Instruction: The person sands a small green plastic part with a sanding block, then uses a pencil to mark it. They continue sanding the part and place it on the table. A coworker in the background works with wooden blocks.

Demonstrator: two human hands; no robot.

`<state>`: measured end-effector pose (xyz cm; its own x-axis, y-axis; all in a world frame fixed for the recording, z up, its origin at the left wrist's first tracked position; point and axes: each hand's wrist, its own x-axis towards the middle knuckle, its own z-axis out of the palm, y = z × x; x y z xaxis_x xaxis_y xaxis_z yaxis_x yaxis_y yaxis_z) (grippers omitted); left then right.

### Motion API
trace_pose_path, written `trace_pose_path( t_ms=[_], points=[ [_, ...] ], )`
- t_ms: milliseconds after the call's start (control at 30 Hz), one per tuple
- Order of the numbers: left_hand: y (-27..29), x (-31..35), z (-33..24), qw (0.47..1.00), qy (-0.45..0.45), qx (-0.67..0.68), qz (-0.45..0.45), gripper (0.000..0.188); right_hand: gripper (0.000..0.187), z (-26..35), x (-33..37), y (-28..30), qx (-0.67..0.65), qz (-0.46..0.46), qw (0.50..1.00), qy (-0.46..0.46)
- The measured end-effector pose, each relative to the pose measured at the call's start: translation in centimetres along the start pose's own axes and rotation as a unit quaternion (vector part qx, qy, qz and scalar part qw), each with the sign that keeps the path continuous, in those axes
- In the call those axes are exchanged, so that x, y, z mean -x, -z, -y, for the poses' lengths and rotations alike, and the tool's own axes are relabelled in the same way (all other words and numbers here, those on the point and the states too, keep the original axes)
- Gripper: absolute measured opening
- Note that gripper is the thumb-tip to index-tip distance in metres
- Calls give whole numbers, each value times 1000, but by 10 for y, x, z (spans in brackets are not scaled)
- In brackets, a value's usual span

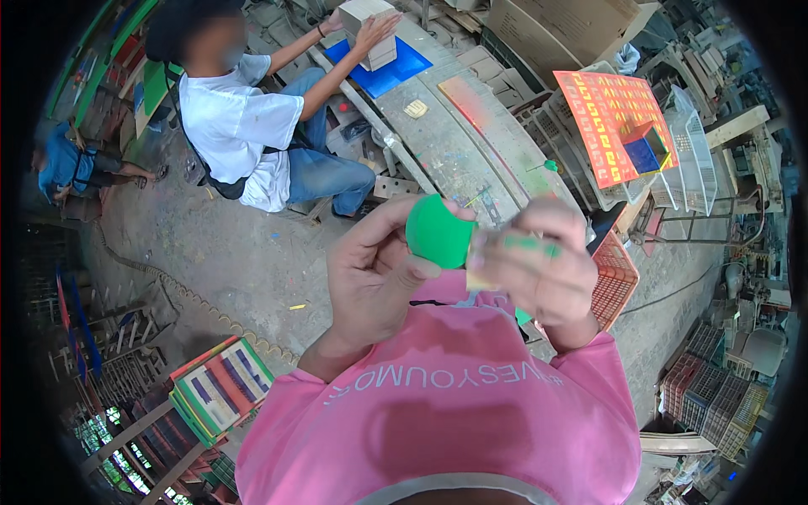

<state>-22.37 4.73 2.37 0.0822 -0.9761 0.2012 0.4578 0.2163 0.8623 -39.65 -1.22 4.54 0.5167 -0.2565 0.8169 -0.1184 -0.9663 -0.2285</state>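
Here, the left hand (364, 273) has its grip pinching a green rounded piece (439, 234); the blurred right hand (543, 278) pinches a small pale piece (480, 280) just beside it.

Right hand (545, 271) motion-blurred, finger outlines smeared. Green streak (534, 245) among its fingers and pale patch (478, 280) below fingertips: too blurred to identify. Left hand (364, 273): some fingertips hidden behind green rounded piece (439, 233). Orange-red crate (619, 282) partly behind right hand. Cardboard box (566, 38), pale block stack (383, 55) cut by upper edge.
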Motion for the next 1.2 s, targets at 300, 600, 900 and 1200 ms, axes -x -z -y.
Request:
trace_pose_path(
  t_ms=[300, 600, 900, 1200],
  points=[
    [-3, 1, 4, 1000, -3, 5, -7, 37, 36, -1, 8, 2, -10, -9, 1000, 15],
    [-10, -1, 2, 998, -21, 53, -8, 28, 36, 2, 8, 4, -32, -2, 999, 26],
    [-6, -1, 3, 1000, -12, -2, -27, 25, 20, -10, 7, 10, 15, -106, 993, -48],
    [-11, -3, 1, 999, -18, 48, -17, 26, 25, -10, 5, -1, -23, -35, 999, 22]
  ],
)
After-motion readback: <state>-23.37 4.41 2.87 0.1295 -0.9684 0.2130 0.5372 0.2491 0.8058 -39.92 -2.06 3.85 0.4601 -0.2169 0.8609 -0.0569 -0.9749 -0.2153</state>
